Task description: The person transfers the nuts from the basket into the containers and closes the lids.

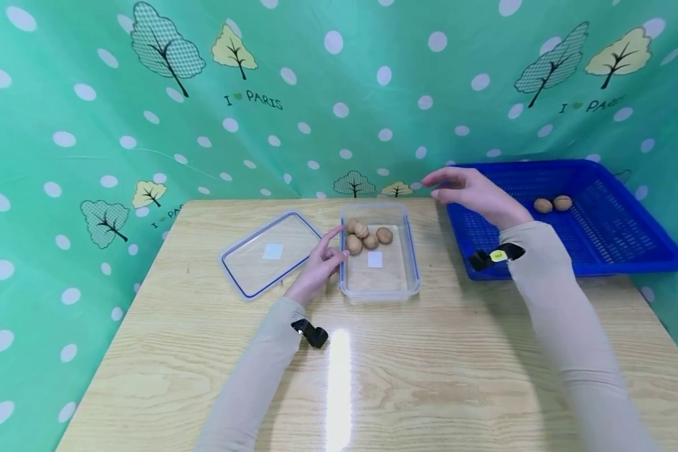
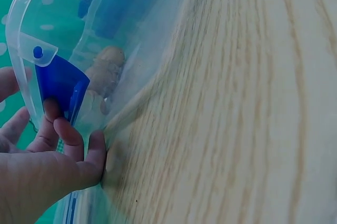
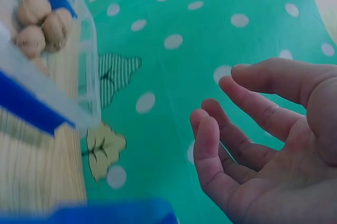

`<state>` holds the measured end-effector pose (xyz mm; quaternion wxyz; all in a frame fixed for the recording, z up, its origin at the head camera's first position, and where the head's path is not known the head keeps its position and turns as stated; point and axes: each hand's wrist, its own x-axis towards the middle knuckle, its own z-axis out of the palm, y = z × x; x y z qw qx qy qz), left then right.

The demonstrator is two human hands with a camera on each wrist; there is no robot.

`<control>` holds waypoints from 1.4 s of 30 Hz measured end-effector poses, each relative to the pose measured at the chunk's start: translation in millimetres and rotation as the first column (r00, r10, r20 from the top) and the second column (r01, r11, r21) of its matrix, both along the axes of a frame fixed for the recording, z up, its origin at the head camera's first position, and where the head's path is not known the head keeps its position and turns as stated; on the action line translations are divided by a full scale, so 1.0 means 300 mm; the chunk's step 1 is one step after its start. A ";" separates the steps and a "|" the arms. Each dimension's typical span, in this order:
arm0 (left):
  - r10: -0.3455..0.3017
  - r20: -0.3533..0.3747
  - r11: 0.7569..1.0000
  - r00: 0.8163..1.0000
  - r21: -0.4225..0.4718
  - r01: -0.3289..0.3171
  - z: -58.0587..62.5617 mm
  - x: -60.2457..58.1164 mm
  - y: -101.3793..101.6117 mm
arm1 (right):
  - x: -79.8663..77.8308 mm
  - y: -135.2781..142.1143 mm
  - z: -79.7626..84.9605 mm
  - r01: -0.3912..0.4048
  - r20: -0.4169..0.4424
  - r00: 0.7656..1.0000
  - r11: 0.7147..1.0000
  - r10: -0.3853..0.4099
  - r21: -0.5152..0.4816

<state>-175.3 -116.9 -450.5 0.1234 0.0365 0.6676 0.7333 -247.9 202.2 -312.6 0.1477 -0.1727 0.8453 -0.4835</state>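
A clear plastic container (image 1: 381,293) with blue side latches holds several walnuts (image 1: 354,243) toward its far left. My left hand (image 1: 319,267) rests against its left side, and in the left wrist view the fingers (image 2: 69,138) touch the side by a blue latch (image 2: 60,84). Above the near-left corner of a blue basket (image 1: 652,235), my right hand (image 1: 477,196) is raised with nothing in it. The right wrist view shows its fingers (image 3: 237,174) loosely bent and apart. Two walnuts (image 1: 552,204) lie inside the basket.
A clear lid (image 1: 248,263) with a blue seal lies left of the container, bearing a white label. All stand on a wooden table (image 1: 429,364). Green dotted cloth (image 1: 294,56) hangs behind the table and along its sides.
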 end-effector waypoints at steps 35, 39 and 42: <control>-0.010 0.008 1.000 1.000 0.003 0.010 -0.021 0.007 -0.004 | -0.061 0.427 -0.033 0.122 0.136 0.978 0.964 -0.157 0.236; -0.004 0.008 1.000 1.000 0.008 0.004 -0.014 0.005 -0.001 | -0.083 0.467 -0.062 0.136 0.151 0.973 0.964 -0.173 0.227; -0.001 0.007 1.000 1.000 0.006 0.001 -0.011 0.003 0.001 | -0.101 0.501 -0.092 0.152 0.161 0.969 0.965 -0.188 0.213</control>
